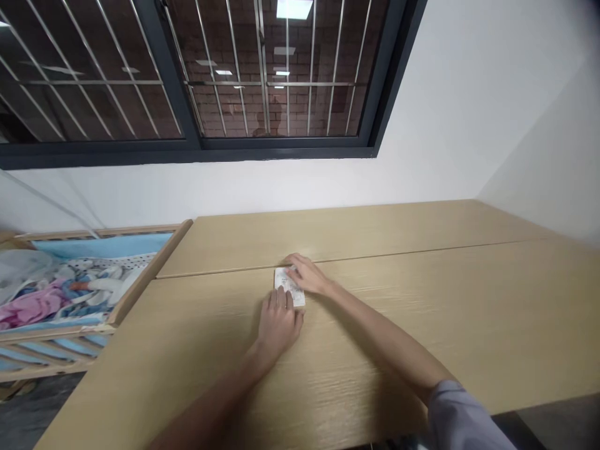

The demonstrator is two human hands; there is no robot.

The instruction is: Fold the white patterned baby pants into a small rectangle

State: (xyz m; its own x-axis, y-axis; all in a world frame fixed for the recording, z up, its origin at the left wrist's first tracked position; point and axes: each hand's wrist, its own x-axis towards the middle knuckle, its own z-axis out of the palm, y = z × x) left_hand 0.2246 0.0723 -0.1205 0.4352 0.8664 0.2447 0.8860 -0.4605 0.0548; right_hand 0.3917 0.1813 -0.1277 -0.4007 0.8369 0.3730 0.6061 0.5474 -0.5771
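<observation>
A small white rectangular packet with faint print, perhaps a tissue pack or a notepad, lies on the pale wooden tabletop, just below the seam between two boards. My left hand grips its lower edge, fingertips on top and thumb by the lower right corner. At the upper right corner is my right hand, its thumb on the packet and its fingers curled past the top edge. Both hands cover parts of the packet, so its full face is hidden.
On the left a wooden crib with blue lining stands against the table, holding pink and patterned cloths. Behind the table are a white wall and a dark-framed window with metal bars.
</observation>
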